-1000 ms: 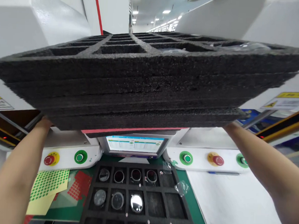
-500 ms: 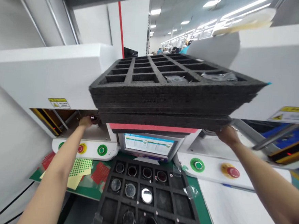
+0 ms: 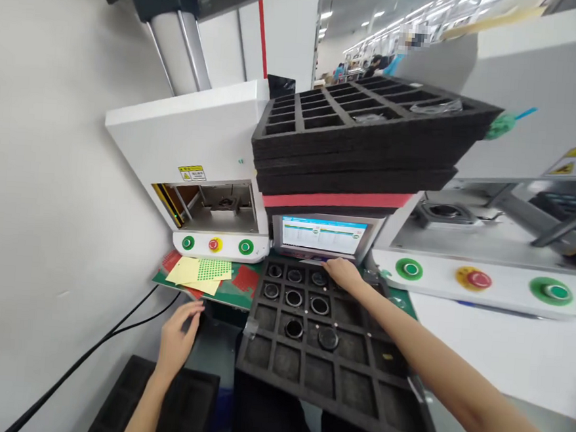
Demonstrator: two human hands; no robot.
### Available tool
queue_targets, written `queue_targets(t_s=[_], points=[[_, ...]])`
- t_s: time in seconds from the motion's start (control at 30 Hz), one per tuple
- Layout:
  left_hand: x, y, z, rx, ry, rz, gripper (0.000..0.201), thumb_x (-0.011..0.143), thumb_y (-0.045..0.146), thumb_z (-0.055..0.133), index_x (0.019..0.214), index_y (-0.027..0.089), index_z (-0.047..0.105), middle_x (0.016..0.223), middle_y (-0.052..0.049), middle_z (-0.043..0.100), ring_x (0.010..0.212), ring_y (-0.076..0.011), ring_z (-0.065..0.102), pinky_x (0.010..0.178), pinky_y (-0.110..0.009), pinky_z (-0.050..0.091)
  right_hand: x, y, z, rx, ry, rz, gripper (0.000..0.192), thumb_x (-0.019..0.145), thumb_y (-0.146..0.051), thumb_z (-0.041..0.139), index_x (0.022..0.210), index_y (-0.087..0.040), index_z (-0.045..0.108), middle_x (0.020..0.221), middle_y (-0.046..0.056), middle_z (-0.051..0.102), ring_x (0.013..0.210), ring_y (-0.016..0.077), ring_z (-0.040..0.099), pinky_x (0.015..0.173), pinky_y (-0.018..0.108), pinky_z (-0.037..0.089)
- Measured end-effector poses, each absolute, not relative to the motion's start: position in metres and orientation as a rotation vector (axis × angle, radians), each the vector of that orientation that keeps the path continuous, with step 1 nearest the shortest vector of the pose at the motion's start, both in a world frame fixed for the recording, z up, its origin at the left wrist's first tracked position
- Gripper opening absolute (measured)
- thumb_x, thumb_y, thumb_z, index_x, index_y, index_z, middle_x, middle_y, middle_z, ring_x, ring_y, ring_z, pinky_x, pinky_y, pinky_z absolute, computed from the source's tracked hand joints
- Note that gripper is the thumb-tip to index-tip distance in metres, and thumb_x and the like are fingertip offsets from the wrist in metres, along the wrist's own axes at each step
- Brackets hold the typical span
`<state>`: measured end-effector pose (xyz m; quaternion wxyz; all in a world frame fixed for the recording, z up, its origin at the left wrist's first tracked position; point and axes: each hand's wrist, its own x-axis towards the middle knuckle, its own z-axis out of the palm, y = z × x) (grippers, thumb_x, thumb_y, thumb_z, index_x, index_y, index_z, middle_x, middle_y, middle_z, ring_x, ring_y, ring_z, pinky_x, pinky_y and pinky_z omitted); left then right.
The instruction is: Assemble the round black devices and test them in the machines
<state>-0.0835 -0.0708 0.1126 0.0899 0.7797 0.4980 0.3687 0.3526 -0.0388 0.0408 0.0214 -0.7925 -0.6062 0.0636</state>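
The tray (image 3: 319, 375) is lying on the green mat (image 3: 233, 297) before the screen (image 3: 323, 234), its near end hanging over the person's legs (image 3: 272, 406). Round parts (image 3: 320, 306) are sitting in its compartments toward the far left. The right hand (image 3: 344, 273) is bending over the far row, fingertips just beside one part — whether they are gripping anything, I cannot tell. The left hand (image 3: 179, 337) is hanging in the air left of the tray, thumb and fingers parted and half curled, with nothing showing in it. Under that forearm, a second tray (image 3: 117, 398) is lying lower down. Yellow sheets (image 3: 188, 271) and red sheets (image 3: 245, 279) are covering part of the mat. Above the screen a foam stack (image 3: 355, 161) is standing, a red layer (image 3: 336, 199) near its bottom. Two white machines are flanking it — left (image 3: 189, 137) and right (image 3: 532, 114). Paper (image 3: 480, 348) is lying before the right one.
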Motion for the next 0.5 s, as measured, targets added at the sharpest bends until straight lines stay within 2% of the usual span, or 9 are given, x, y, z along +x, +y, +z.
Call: queue_targets(t_s=[0.17,0.27,0.33,0.4,0.5], points=[[-0.132,-0.138,0.102,2.136,1.784,1.188,0.025,0.084,0.040,0.055,0.078,0.026,0.074,0.075,-0.003,0.079,0.065,-0.0254,0.076,0.054,-0.029,0.061,0.341,-0.030,0.048,-2.580,-1.799,0.262,0.034,0.096,-0.037,0.062,0.122,-0.014,0.060,0.121,0.011,0.061,0.103,0.0218,0.064,0.088,0.041,0.056],[-0.117,-0.148,0.093,2.067,1.756,1.242,0.025,0.083,0.040,0.056,0.073,0.026,0.074,0.069,-0.003,0.078,0.060,-0.0252,0.075,0.049,-0.029,0.060,0.333,-0.031,0.052,-2.612,-1.773,0.265,0.035,0.096,-0.037,0.062,0.122,-0.013,0.060,0.121,0.011,0.062,0.104,0.0221,0.064,0.088,0.042,0.056],[-0.090,-0.141,0.096,2.121,1.598,1.264,0.026,0.085,0.037,0.054,0.073,0.024,0.074,0.070,-0.003,0.078,0.059,-0.0242,0.075,0.051,-0.029,0.061,0.327,-0.032,0.055,-2.620,-1.751,0.267,0.035,0.096,-0.037,0.062,0.123,-0.014,0.059,0.121,0.010,0.061,0.104,0.0222,0.064,0.088,0.042,0.056],[-0.061,-0.126,0.108,2.190,1.445,1.258,0.028,0.087,0.037,0.053,0.075,0.024,0.075,0.074,-0.004,0.079,0.065,-0.0230,0.076,0.061,-0.031,0.063,0.322,-0.033,0.060,-2.624,-1.714,0.271,0.035,0.096,-0.037,0.062,0.123,-0.014,0.059,0.121,0.011,0.061,0.104,0.0224,0.063,0.088,0.042,0.056],[-0.033,-0.108,0.135,2.243,1.305,1.268,0.027,0.091,0.037,0.054,0.092,0.022,0.076,0.096,-0.006,0.078,0.091,-0.0243,0.075,0.087,-0.038,0.062,0.320,-0.036,0.067,-2.630,-1.647,0.266,0.037,0.096,-0.037,0.063,0.123,-0.012,0.059,0.121,0.012,0.061,0.105,0.0227,0.063,0.089,0.042,0.056]])
